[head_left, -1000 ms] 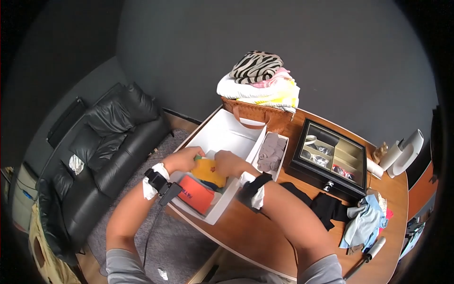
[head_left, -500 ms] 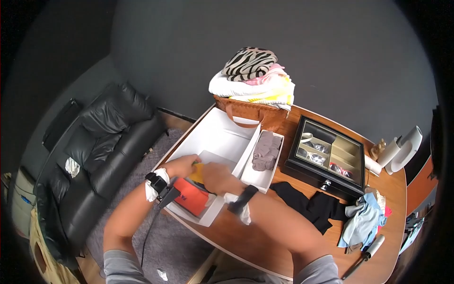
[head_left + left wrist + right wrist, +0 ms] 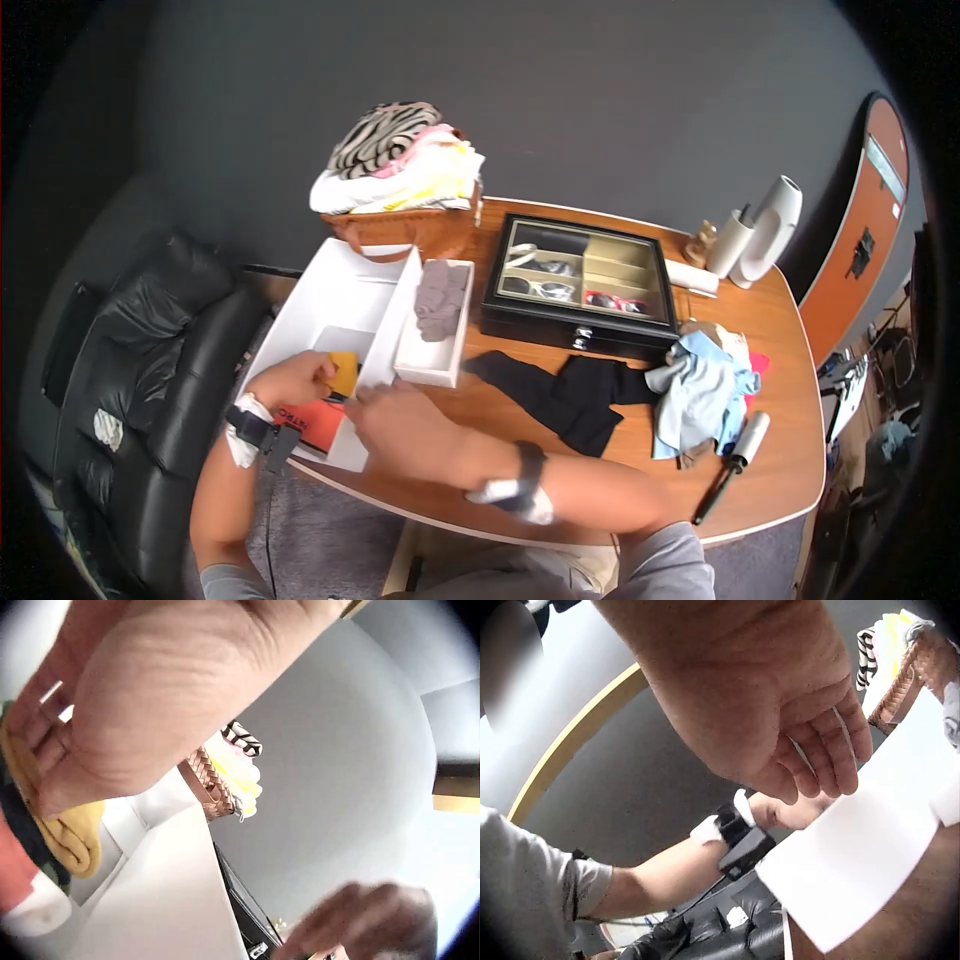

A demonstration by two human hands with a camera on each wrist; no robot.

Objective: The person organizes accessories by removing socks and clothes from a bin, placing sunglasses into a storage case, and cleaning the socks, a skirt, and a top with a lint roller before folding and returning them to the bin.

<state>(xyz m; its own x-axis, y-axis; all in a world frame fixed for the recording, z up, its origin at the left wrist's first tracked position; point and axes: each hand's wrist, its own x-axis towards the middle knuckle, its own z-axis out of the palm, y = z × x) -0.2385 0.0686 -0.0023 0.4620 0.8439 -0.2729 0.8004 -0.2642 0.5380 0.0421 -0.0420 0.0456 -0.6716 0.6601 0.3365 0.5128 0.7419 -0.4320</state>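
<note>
In the head view a long white box (image 3: 388, 325) stands at the table's left. Inside its near end my left hand (image 3: 292, 380) holds a folded yellow cloth (image 3: 344, 373), with thumb and fingertips on it in the left wrist view. Next to it sits a red folded cloth (image 3: 318, 424) with dark lettering, and a dark green cloth (image 3: 28, 817) lies between the two. My right hand (image 3: 405, 430), blurred in the head view, is over the box's near right edge. Its fingers are slightly bent and hold nothing in the right wrist view (image 3: 780, 720).
A narrow white box (image 3: 430, 360) with mauve folded cloths (image 3: 440, 300) adjoins the long box. Behind stands a brown woven basket (image 3: 400, 235) piled with textiles. Rightward are a black glasses case (image 3: 580, 285), black garments (image 3: 570, 390), a light blue garment (image 3: 700, 390) and a lint roller (image 3: 735, 465).
My right hand has come away from the yellow cloth, rightward over the box wall. My left hand stays at the yellow cloth. The head view has swung to the right.
</note>
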